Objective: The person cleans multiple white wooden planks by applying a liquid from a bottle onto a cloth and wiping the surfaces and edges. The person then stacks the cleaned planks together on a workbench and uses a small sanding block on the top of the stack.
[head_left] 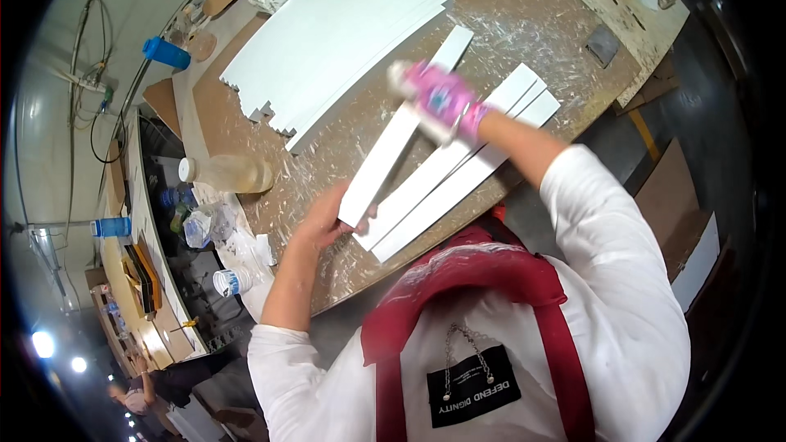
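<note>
Left hand: bare, the left hand (329, 214) is closing around the near end of a white strip (381, 162), fingertips showing past its right edge; probably steadying that end.
Right hand: pink-gloved, the right hand (442, 98) is crossing over the strip's middle, fingers looking partly curled. Blur is hiding the fingertips; cannot tell whether they are gripping, or whether the pale patch there is glove or cloth.
White strip: is slanting from the left hand, under the right, its far end reaching past the glove toward the pile. Held at one end and covered midway, it is likely being kept from swivelling.
Loose strips: a few loose strips (442, 205) are lying roughly side by side between the held one and the wearer, seemingly for easy reach.
Pile: a broad pile of white strips (327, 41) is sitting beyond the hands, edges stepped, packed close; probably set back to leave working room.
Table: the brown table (524, 33) is carrying everything, its surface streaked white.
Left rim: a bottle of cloudy liquid (237, 173) is lying on its side near the edge, presumably out of the strips' way; a blue bottle (166, 52) is resting farther up.
Right side: a grey block (602, 45) is lying well apart from the strips.
Wearer: a red apron (553, 344) is covering part of the white shirt, near the table edge.
</note>
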The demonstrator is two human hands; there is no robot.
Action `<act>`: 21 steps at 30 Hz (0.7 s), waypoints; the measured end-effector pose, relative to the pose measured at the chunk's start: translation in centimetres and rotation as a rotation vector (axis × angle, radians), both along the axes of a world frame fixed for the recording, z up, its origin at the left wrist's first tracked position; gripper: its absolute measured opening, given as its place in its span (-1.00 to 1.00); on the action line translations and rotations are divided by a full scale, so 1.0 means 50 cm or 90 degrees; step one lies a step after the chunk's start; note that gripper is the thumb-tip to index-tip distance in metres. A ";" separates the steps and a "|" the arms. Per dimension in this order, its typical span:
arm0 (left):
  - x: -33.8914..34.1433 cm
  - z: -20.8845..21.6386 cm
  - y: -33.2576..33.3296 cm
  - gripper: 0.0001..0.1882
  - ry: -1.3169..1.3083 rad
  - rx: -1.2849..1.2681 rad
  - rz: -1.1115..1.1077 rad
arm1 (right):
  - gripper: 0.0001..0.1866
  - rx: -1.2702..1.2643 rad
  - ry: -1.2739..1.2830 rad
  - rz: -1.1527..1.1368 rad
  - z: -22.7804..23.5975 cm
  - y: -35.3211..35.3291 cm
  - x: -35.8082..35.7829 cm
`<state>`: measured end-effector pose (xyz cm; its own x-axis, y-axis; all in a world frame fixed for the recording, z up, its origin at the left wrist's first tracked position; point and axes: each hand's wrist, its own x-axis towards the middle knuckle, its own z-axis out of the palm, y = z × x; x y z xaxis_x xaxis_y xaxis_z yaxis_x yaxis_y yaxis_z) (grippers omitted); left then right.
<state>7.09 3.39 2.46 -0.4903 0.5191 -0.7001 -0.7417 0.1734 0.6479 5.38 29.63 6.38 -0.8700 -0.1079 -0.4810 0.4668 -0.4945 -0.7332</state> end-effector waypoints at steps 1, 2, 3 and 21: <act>0.005 0.002 0.009 -0.61 0.017 0.004 -0.012 | -0.81 0.158 0.035 0.052 -0.020 0.026 -0.029; 0.006 -0.004 0.007 -0.62 -0.006 -0.002 0.019 | -0.78 0.315 0.070 0.107 -0.043 0.049 -0.057; 0.004 -0.010 0.007 -0.62 -0.027 -0.004 0.049 | -0.76 0.476 0.105 0.161 -0.039 0.066 -0.078; -0.011 -0.046 -0.048 -0.42 -0.104 0.055 0.089 | -0.79 0.960 0.257 0.104 -0.188 0.367 -0.278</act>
<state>6.51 1.00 0.17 -0.4452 0.5157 -0.7320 -0.8508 0.0112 0.5254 -8.52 47.96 -3.03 -0.9903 0.1369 0.0252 0.0982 0.8156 -0.5702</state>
